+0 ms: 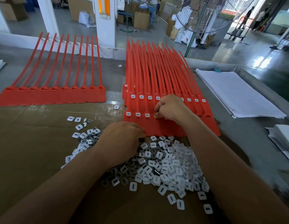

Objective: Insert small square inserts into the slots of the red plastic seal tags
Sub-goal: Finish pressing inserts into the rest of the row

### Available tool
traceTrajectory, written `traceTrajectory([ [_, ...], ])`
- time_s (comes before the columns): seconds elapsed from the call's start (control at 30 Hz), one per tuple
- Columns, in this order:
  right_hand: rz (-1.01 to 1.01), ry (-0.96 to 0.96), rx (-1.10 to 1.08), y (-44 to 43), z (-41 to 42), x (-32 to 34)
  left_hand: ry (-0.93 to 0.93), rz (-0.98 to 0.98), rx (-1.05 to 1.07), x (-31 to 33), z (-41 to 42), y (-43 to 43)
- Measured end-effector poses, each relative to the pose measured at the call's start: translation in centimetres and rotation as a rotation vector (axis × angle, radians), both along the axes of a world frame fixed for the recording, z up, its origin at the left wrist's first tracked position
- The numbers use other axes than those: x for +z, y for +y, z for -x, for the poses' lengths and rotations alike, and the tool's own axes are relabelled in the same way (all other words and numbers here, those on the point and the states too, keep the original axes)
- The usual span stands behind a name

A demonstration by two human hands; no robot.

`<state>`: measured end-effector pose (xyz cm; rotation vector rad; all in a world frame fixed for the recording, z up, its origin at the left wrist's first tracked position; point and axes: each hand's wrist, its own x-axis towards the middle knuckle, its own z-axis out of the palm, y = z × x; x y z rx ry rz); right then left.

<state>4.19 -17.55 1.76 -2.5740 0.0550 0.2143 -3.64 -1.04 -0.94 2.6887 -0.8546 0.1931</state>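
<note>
A strip of joined red seal tags (pixel 164 126) lies on top of a stack of such strips; its three leftmost slots hold white inserts. My right hand (pixel 169 109) hovers over the fourth slot with curled fingers pinching a white insert (pixel 155 116) against it. My left hand (pixel 122 139) lies palm down on the heap of small white square inserts (pixel 169 162), its curled fingertips at the strip's near edge; what they hold is hidden. Another red tag strip (pixel 51 96) with empty slots lies at the left.
Brown cardboard (pixel 27 143) covers the table under the inserts. A stack of lined white paper (pixel 237 92) lies at the right, more white sheets (pixel 284 138) at the far right edge. Behind the table stand a fan (pixel 205 15), white pillars and boxes.
</note>
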Motion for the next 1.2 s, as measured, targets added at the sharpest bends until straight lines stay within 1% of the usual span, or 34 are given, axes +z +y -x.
traceTrajectory([
  [0.1, -0.034, -0.033, 0.016, -0.3, 0.4, -0.1, 0.001, 0.0, 0.003, 0.0, -0.1, 0.0],
  [0.3, -0.043, -0.165, 0.087, -1.0, 1.1, -0.7, -0.001, -0.006, 0.005, 0.0, -0.1, 0.0],
  [0.4, -0.081, -0.225, 0.093, -1.7, 1.4, -1.2, -0.006, -0.02, -0.001, 0.1, -0.1, -0.1],
  [0.57, -0.169, -0.241, 0.107, -2.5, 2.2, -1.7, 0.0, -0.03, -0.003, 0.1, -0.3, 0.0],
  [0.9, -0.239, -0.183, 0.247, -4.0, 4.8, 0.3, 0.006, -0.041, 0.017, -0.1, -0.4, -0.1],
  [1.0, -0.23, -0.083, 0.336, -4.2, 5.8, 1.2, 0.02, -0.045, 0.024, -0.1, -0.5, -0.2],
  [1.2, -0.149, 0.143, 0.566, -3.7, 7.1, 2.3, 0.023, -0.053, 0.04, 0.0, -0.5, -0.3],
])
